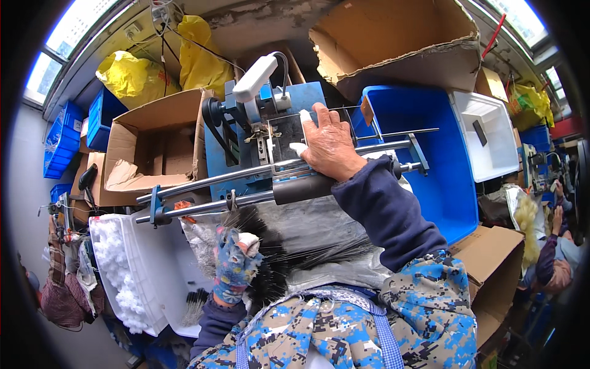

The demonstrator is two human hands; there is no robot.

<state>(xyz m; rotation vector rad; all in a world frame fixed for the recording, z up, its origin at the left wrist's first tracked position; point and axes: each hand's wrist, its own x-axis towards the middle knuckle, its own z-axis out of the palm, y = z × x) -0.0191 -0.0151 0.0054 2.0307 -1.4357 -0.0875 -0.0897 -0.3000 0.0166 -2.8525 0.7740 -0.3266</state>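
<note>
My left hand (236, 265), in a floral patterned glove with white wrapping at a fingertip, is curled closed among black bristles (275, 270) over my lap. The bristles fan out to the right and up from it. My right hand (333, 142) is bare except for white wraps on two digits. It lies with fingers stretched on the metal bed of a blue bench machine (239, 178). Below its wrist runs a dark padded roller (302, 189) beside two long steel rods (227, 178).
A white tub (147, 270) with white fluffy tufts stands at left, a large blue bin (424, 117) at right. Cardboard boxes (157, 138) flank the machine. A white lamp head (255, 79) hangs over it. At far right, another person's hands (557, 215) handle pale fibres.
</note>
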